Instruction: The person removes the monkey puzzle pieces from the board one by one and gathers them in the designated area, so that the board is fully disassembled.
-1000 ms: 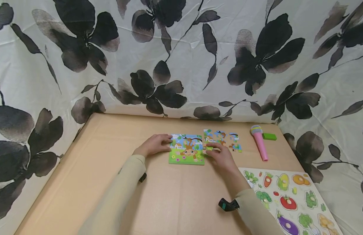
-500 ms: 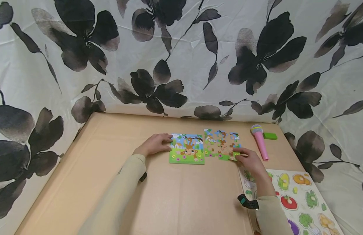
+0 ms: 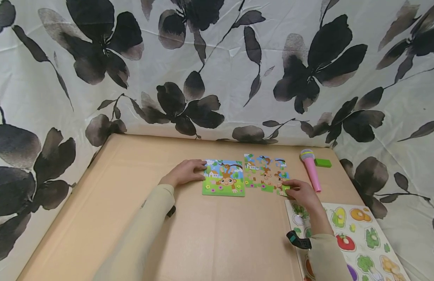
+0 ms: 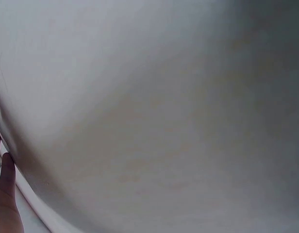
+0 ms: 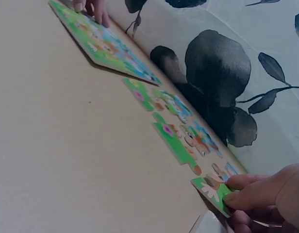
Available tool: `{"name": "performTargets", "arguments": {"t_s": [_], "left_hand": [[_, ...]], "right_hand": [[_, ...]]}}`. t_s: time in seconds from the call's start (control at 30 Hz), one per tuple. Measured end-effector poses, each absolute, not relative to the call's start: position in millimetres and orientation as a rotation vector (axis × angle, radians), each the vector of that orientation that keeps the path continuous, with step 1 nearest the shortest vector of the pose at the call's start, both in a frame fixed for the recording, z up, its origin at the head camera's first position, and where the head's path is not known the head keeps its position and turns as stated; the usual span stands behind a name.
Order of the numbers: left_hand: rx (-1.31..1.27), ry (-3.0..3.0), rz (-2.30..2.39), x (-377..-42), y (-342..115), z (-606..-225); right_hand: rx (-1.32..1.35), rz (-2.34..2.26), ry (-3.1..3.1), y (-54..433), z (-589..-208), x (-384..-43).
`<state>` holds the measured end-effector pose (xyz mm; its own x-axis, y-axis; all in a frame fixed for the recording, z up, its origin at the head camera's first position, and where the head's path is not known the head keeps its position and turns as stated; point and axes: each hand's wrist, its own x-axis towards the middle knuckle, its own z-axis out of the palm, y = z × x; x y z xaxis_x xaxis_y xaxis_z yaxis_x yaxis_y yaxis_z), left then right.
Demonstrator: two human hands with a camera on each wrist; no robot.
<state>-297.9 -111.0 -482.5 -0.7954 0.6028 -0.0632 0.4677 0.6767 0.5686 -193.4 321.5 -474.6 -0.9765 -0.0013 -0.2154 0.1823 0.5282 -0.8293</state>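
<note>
In the head view, my left hand (image 3: 183,173) rests against the left edge of a square monkey puzzle board (image 3: 223,178), fingertips at its rim. The right wrist view shows those fingertips on the board's far corner. To the board's right lie several loose jigsaw pieces (image 3: 265,175), laid out in rows with gaps between them. My right hand (image 3: 302,192) is at the lower right corner of these pieces. Its thumb and fingers pinch a green puzzle piece (image 5: 207,191) with a white shape on it, low over the table. The left wrist view shows mostly blurred pale surface, with fingers (image 4: 8,177) at the left edge.
A pink toy microphone (image 3: 311,171) and a green block (image 3: 323,163) lie right of the pieces. A vegetable picture board (image 3: 357,226) sits at the front right, partly under my right forearm. A flower-patterned cloth (image 3: 238,78) hangs behind the tan table (image 3: 202,234).
My right hand has moved right from beside the monkey board to the lower right of the loose pieces, then slightly lower with the green piece. The left hand has stayed in place.
</note>
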Motion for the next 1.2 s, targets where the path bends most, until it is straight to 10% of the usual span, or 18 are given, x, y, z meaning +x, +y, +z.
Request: {"name": "performTargets", "arguments": {"t_s": [1.2], "left_hand": [[0.859,2.64,0.802,-299,-112,-485]], "right_hand": [[0.225,-1.287,2.683,322,-488,-198]]}}
